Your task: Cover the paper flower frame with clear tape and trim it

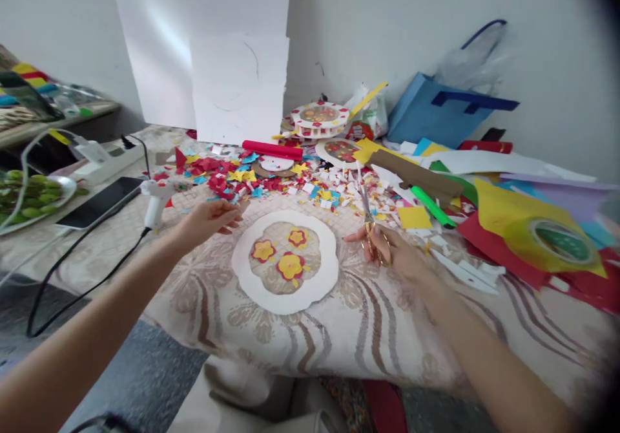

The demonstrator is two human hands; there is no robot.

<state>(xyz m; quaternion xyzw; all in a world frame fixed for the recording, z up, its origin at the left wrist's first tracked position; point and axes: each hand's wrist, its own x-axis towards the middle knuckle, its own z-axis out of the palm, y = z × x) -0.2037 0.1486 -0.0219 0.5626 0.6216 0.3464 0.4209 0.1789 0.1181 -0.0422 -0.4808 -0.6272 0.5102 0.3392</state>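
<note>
My right hand (390,247) has its fingers in the loops of gold-handled scissors (369,221), whose blades point up and away from me. My left hand (212,218) is held above the table left of the ring, its fingertips pinched together, apparently on a tiny pale piece too small to name. Between my hands a white paper ring (246,289) with a see-through middle lies flat on the patterned tablecloth. Inside it sit three yellow-and-red paper flowers (290,266). Neither hand touches the ring.
Paper scraps (217,174) spread behind the ring. A white glue gun (155,203), a phone (101,201) and a plate of green fruit (58,194) are at left. Coloured sheets (527,216), a green marker (433,207) and tape (564,240) lie right; a blue bag (426,113) stands behind.
</note>
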